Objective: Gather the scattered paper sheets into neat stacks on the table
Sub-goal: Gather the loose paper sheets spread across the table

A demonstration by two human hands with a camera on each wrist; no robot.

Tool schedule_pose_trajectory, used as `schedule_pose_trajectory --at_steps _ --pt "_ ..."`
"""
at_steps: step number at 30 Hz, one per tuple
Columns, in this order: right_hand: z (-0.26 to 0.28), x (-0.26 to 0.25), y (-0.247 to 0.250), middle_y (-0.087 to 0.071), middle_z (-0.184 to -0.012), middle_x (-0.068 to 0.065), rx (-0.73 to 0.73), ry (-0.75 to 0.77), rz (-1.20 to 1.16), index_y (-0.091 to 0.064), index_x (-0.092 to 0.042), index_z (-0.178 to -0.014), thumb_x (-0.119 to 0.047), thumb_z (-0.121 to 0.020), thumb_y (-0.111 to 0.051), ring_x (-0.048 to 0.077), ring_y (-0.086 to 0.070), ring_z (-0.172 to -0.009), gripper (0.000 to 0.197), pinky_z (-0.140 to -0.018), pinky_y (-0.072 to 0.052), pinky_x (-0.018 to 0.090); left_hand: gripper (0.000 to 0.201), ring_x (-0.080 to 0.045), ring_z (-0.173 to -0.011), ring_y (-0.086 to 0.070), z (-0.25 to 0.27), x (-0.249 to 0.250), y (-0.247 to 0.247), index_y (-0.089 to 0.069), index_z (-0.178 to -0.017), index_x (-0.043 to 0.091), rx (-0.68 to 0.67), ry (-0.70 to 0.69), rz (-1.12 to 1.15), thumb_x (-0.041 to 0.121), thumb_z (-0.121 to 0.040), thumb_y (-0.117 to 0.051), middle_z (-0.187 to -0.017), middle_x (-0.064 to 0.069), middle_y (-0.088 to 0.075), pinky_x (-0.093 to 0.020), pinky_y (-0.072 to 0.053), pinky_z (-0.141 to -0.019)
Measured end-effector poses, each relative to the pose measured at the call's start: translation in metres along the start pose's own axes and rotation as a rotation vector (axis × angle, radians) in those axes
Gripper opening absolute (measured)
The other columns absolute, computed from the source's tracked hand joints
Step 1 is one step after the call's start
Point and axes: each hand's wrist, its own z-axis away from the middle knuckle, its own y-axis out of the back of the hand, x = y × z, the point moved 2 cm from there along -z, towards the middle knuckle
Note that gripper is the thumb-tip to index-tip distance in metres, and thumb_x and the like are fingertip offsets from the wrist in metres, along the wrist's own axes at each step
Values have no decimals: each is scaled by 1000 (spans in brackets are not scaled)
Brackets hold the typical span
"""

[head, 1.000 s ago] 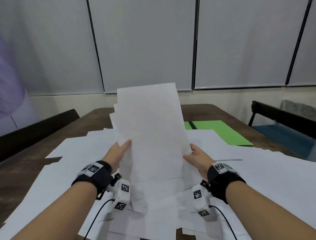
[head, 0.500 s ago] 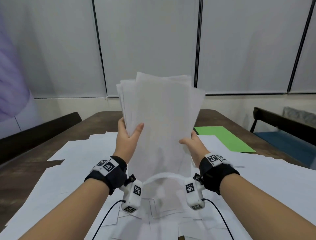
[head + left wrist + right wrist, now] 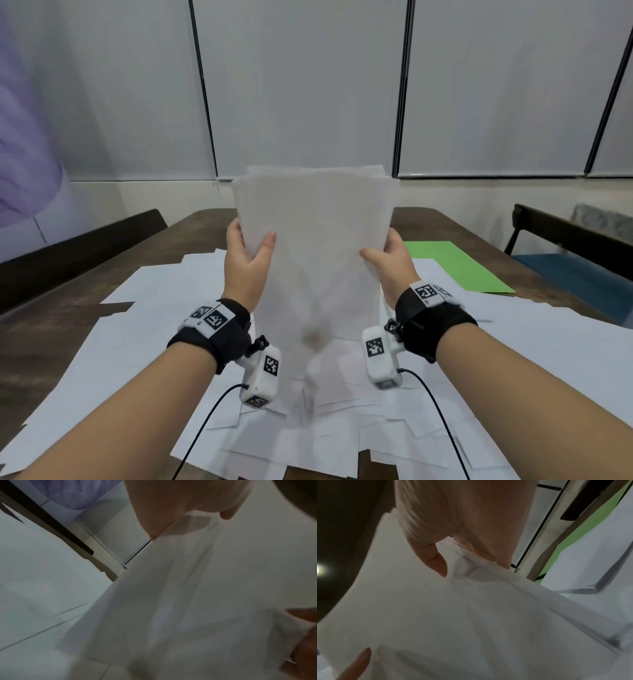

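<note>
I hold a bundle of white paper sheets (image 3: 317,246) upright above the table, its lower edge blurred just over the scattered pile. My left hand (image 3: 248,255) grips the bundle's left edge, thumb in front and fingers behind. My right hand (image 3: 387,258) grips the right edge the same way. The left wrist view shows the bundle (image 3: 214,588) under my thumb; the right wrist view shows the bundle (image 3: 453,615) pinched between thumb and fingers. Several loose white sheets (image 3: 147,329) lie spread over the brown table (image 3: 51,329).
A green sheet (image 3: 455,265) lies at the table's far right, partly under white paper. Dark chairs stand at the left (image 3: 78,250) and right (image 3: 568,233). Cables run from both wrist cameras toward the near edge. Grey wall panels stand behind.
Both hands slid up the sides of the bundle and raised it upright off the pile. The uneven top edges have drawn closer into line.
</note>
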Motion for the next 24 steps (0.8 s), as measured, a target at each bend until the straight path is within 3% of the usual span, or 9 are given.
schedule_pose_trajectory --at_steps 2,4,7,9,12,16,20,24 --pt "2 7 2 -66 -100 6 -33 -65 36 -48 -14 -114 -2 -69 -64 20 -64 -89 50 -83 -52 35 33 6 -105 -58 7 -12 6 -44 -125 27 -18 72 -17 27 -95 -57 -115 19 -60 -22 -46 -93" --pt "6 20 6 -65 -109 7 -64 -122 129 -46 -15 -120 -5 -73 -68 21 -65 -98 53 -87 -52 37 27 2 -110 -57 15 -28 9 -46 -122 28 -64 162 -43 33 -96 -52 -114 19 -60 -26 -44 -96" --pt "13 34 8 -65 -116 6 -72 -107 214 -50 -17 -123 -9 -75 -68 21 -63 -106 52 -94 -51 40 17 -2 -104 -60 23 -36 6 -48 -115 26 -89 212 -54 29 -98 -49 -108 15 -62 -32 -47 -96" --pt "11 32 7 -65 -114 7 -18 -62 211 -52 -19 -118 -1 -82 -64 21 -63 -103 42 -93 -51 38 12 2 -97 -61 21 -28 1 -49 -111 24 -80 172 -45 23 -99 -49 -105 14 -63 -29 -48 -92" --pt "1 18 3 -67 -102 5 32 6 188 -53 -25 -101 5 -82 -60 20 -65 -92 37 -85 -53 37 14 0 -93 -62 12 -14 -8 -49 -112 19 -59 122 -16 20 -98 -50 -104 12 -62 -21 -50 -84" --pt "-6 9 3 -68 -97 5 61 32 192 -55 -22 -98 -1 -77 -61 20 -65 -86 30 -80 -54 38 15 2 -89 -61 6 -9 -10 -47 -112 16 -39 108 -55 22 -98 -49 -101 10 -62 -17 -49 -80" --pt "9 33 9 -68 -108 4 -16 -90 203 -53 -18 -113 -4 -85 -62 19 -66 -97 33 -85 -54 35 23 -9 -100 -59 22 -40 0 -45 -113 20 -56 288 -122 34 -97 -52 -105 10 -60 -32 -47 -90" --pt "23 61 13 -64 -113 4 -46 -193 251 -49 -18 -119 -9 -90 -62 20 -63 -104 33 -95 -50 37 29 -16 -103 -55 43 -64 1 -40 -119 16 -90 438 -187 35 -98 -47 -101 12 -55 -31 -42 -87"
